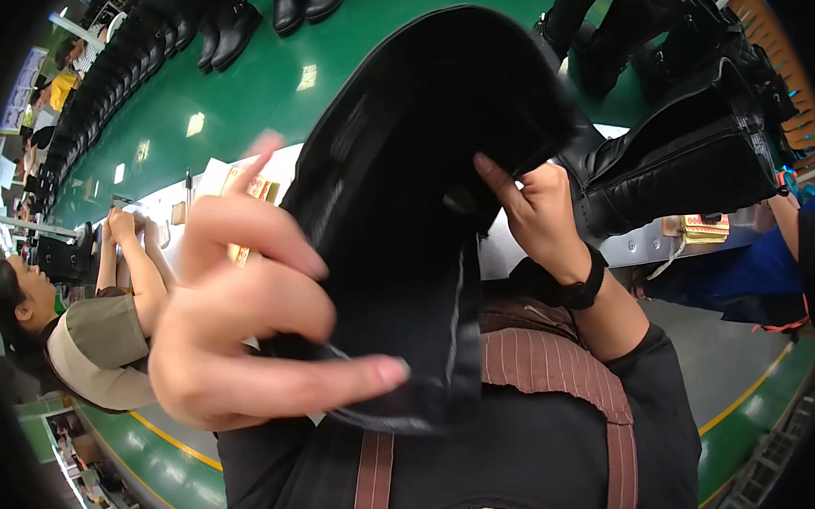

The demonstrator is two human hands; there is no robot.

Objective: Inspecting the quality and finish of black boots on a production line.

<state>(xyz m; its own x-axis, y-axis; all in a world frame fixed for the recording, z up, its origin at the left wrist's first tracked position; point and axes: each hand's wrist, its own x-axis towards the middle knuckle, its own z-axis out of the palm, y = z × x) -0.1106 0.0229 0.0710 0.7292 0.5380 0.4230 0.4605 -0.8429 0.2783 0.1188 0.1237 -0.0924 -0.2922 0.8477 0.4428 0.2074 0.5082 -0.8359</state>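
A tall black boot [396, 218] is held up close in front of me, its wide shaft opening turned toward me. A pale line runs along the inner side near the bottom. My left hand [236, 328], slightly blurred, has the near left rim of the shaft between its thumb and curled fingers, with one finger raised. My right hand [539, 211] grips the right edge of the shaft, thumb on the inside. On that wrist is a black watch [586, 284]. The boot's foot is hidden. Another black boot [680, 171] lies on its side just to the right.
Beneath the boot is a light worktable [628, 247] with yellow-and-red printed paper bundles [704, 229] and a pen [188, 185]. Rows of black boots [230, 33] stand beyond it. A co-worker [89, 336] is at the left; another person's arm [783, 216] shows at the right.
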